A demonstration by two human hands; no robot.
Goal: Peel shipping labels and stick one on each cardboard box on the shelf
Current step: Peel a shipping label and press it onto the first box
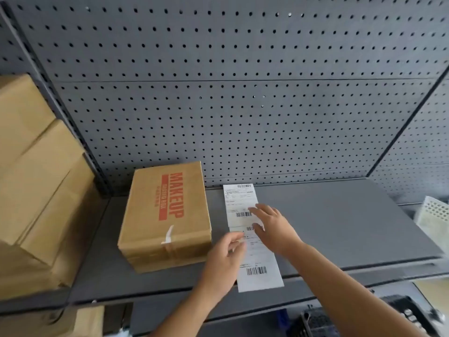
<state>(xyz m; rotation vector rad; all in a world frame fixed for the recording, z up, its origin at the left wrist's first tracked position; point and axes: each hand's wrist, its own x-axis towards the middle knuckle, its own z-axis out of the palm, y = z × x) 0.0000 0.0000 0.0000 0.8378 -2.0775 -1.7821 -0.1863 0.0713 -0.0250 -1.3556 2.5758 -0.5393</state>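
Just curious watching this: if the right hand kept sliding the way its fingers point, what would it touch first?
The right hand points up-left along the white strip of shipping labels. Beyond the strip's left edge, it would probably meet the brown cardboard box printed MAKEUP, though depth is unclear.

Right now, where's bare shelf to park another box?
Free: grey metal shelf right of the white label strip, up to the white perforated basket. Crowded: left, brown MAKEUP cardboard box, stacked plain cartons; both hands on strip.

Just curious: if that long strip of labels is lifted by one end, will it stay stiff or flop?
Probably flop: the label strip looks thin and lies flat on the shelf. Likely very light. Its end overhangs the shelf edge, so a push could slide it off.
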